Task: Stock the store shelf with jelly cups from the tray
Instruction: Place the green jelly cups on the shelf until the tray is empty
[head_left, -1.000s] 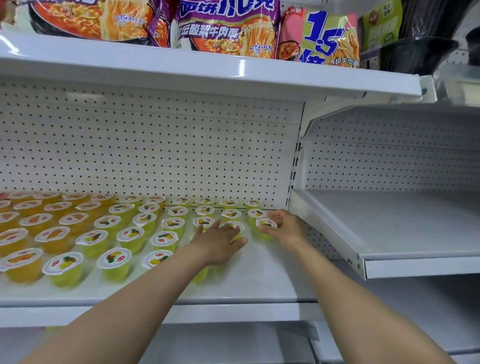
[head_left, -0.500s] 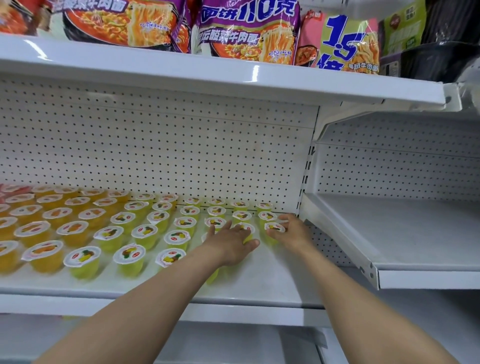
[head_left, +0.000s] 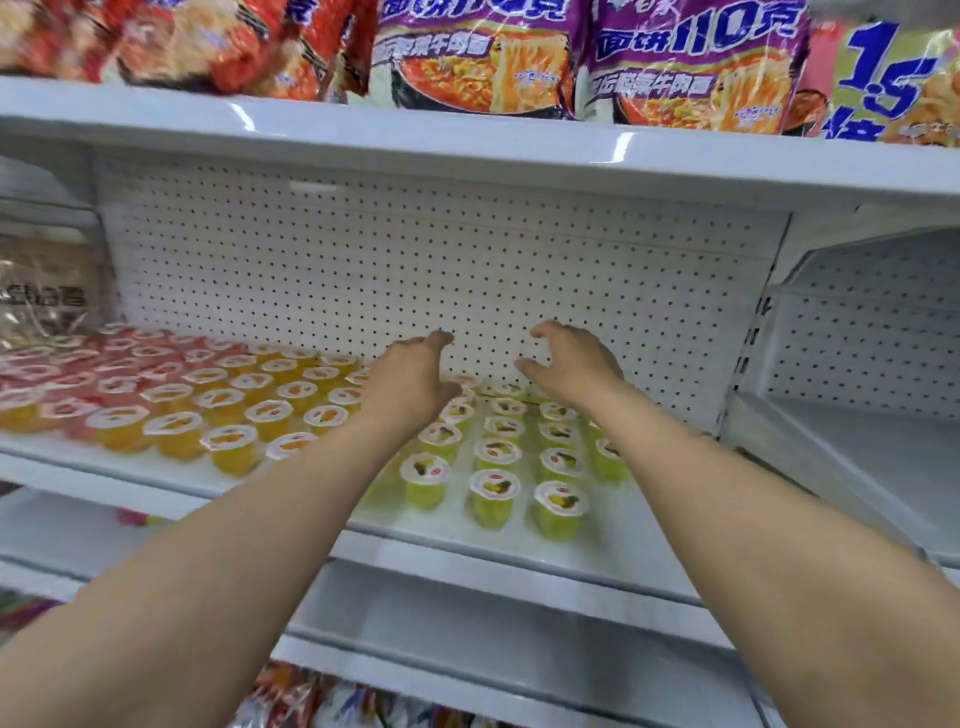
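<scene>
Jelly cups (head_left: 496, 493) sit in neat rows on the shelf (head_left: 597, 551), green ones toward its right end. Both hands hover above the back rows, left hand (head_left: 410, 382) and right hand (head_left: 571, 364) loosely spread, holding nothing. Looks like between placements; next is probably fetching more from the tray, which isn't visible.

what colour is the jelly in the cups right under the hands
Yellow-green, in the clear plastic jelly cups with white lids; the head view shows it best.
</scene>
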